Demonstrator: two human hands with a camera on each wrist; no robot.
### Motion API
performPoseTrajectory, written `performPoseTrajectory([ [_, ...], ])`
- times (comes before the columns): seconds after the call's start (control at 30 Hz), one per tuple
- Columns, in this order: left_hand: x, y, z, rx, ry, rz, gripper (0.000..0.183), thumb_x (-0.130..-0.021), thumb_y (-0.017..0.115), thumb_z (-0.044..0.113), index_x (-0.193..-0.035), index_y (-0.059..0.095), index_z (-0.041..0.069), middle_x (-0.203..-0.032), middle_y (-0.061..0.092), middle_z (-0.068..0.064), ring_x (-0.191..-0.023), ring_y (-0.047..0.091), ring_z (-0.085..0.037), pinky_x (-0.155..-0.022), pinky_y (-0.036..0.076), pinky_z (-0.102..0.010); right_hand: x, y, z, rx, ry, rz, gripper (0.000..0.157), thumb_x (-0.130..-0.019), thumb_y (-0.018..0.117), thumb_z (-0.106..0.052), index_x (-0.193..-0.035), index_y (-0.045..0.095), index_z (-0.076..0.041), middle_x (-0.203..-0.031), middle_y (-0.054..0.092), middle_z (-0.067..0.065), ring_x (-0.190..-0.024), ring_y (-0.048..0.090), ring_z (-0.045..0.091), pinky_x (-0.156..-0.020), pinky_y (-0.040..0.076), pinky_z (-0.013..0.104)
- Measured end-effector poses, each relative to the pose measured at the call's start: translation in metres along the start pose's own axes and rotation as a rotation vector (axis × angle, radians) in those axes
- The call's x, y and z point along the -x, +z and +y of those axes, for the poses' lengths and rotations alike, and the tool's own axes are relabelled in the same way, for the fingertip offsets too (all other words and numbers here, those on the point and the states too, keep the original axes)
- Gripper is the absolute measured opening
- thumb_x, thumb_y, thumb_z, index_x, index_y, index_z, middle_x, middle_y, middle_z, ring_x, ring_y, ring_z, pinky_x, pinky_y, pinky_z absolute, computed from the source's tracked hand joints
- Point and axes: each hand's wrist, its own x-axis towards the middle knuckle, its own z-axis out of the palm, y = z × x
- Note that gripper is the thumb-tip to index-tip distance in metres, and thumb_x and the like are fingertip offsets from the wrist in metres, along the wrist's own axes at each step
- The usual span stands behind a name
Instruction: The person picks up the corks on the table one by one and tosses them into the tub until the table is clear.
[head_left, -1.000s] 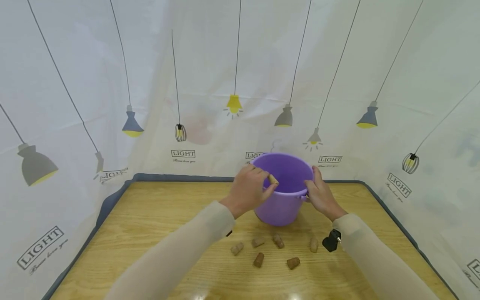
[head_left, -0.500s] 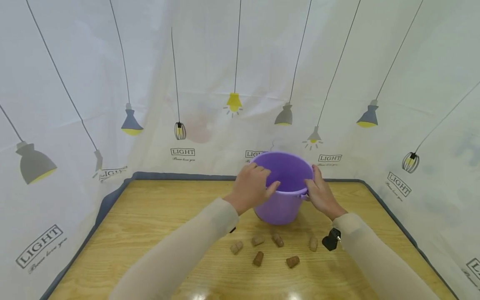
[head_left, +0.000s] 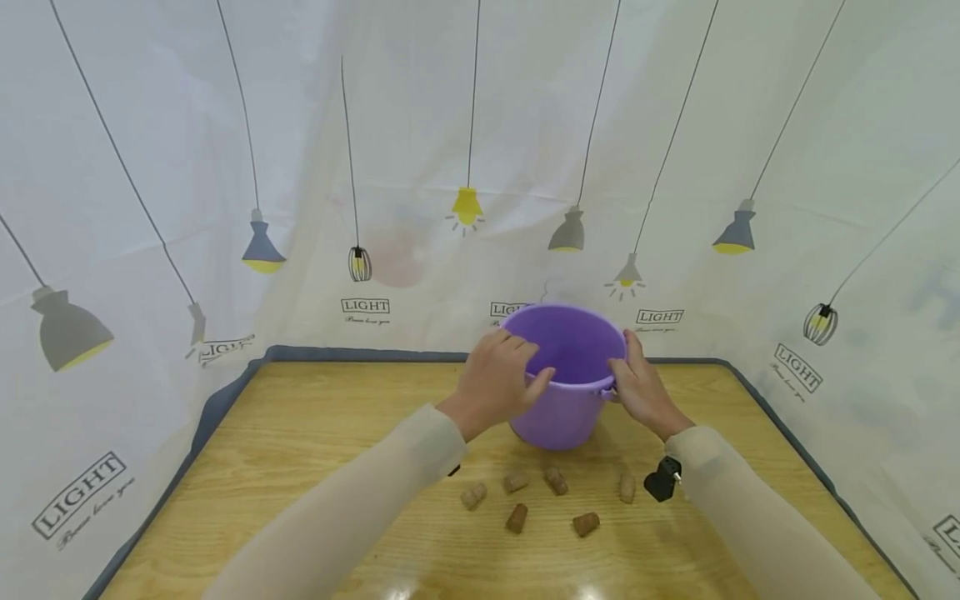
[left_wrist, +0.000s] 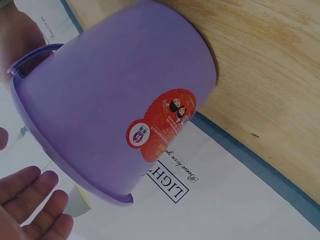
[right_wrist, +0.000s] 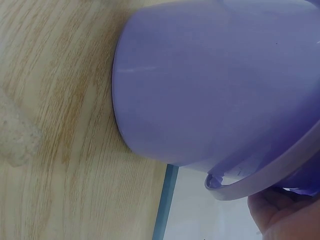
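Observation:
A purple bucket (head_left: 558, 421) stands upright toward the back of the table. My right hand (head_left: 645, 387) grips its rim on the right side, by the handle joint; the right wrist view shows those fingers (right_wrist: 272, 210) near the bucket's handle (right_wrist: 265, 172). At the near left of the rim is my left hand (head_left: 491, 379), thumb and fingers apart with nothing held between them. In the left wrist view, the left fingers (left_wrist: 30, 200) are spread just off the rim. Most of the bucket's inside is out of sight.
Several corks lie on the wooden table in front of the bucket, among them a pale cork (head_left: 474, 496), a dark brown cork (head_left: 517, 518) and another brown cork (head_left: 586, 524). A fabric sheet (head_left: 420, 192) printed with lamps hangs behind and at both sides.
The cork that my left hand pinched over the bucket a second ago is gone from its fingers, which have parted. My right hand and the bucket have stayed in place.

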Motion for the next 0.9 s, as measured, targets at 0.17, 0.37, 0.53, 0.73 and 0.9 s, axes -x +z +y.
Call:
performPoseTrajectory([
  [0.17, 0.004, -0.001, -0.003, 0.018, 0.018, 0.031, 0.027, -0.095, 0.069, 0.036, -0.092, 0.074, 0.01, -0.085, 0.072, -0.003, -0.079, 0.064, -0.02, -0.076, 0.055, -0.036, 0.0, 0.0, 0.0, -0.004, 0.0, 0.003, 0.069, -0.108, 0.031, -0.024, -0.164, -0.006, -0.011, -0.158, 0.028, 0.036, -0.123, 0.056, 0.045, -0.085, 0.06, 0.036],
  [0.37, 0.011, -0.002, -0.007, 0.02, 0.032, 0.048, 0.026, -0.094, 0.068, 0.035, -0.094, 0.075, 0.009, -0.086, 0.072, -0.003, -0.078, 0.063, -0.019, -0.075, 0.054, -0.035, 0.001, 0.0, 0.0, -0.005, 0.003, 0.003, 0.069, -0.108, 0.031, -0.027, -0.165, -0.007, -0.012, -0.157, 0.03, 0.036, -0.121, 0.057, 0.044, -0.086, 0.06, 0.036],
  [0.53, 0.014, -0.005, -0.009, 0.029, 0.03, 0.052, 0.026, -0.094, 0.068, 0.034, -0.093, 0.074, 0.009, -0.084, 0.071, -0.003, -0.077, 0.061, -0.02, -0.073, 0.053, -0.034, 0.0, 0.0, -0.001, 0.008, -0.002, 0.01, 0.069, -0.109, 0.031, -0.028, -0.165, -0.006, -0.011, -0.151, 0.037, 0.037, -0.113, 0.06, 0.038, -0.084, 0.061, 0.034],
  [0.73, 0.017, -0.012, -0.01, 0.034, 0.038, 0.047, 0.026, -0.094, 0.068, 0.034, -0.092, 0.074, 0.008, -0.082, 0.07, -0.002, -0.077, 0.06, -0.02, -0.075, 0.053, -0.035, 0.001, 0.0, -0.003, 0.011, -0.001, 0.011, 0.069, -0.108, 0.031, -0.024, -0.165, -0.006, -0.01, -0.151, 0.038, 0.036, -0.11, 0.061, 0.034, -0.083, 0.061, 0.033],
  [0.9, 0.021, -0.016, -0.01, 0.017, 0.055, 0.055, 0.026, -0.093, 0.069, 0.031, -0.091, 0.075, 0.006, -0.083, 0.071, -0.004, -0.079, 0.064, -0.021, -0.076, 0.055, -0.036, 0.002, 0.001, -0.002, 0.021, -0.002, 0.025, 0.068, -0.108, 0.033, -0.023, -0.165, -0.003, -0.01, -0.144, 0.043, 0.035, -0.103, 0.062, 0.031, -0.08, 0.061, 0.031],
])
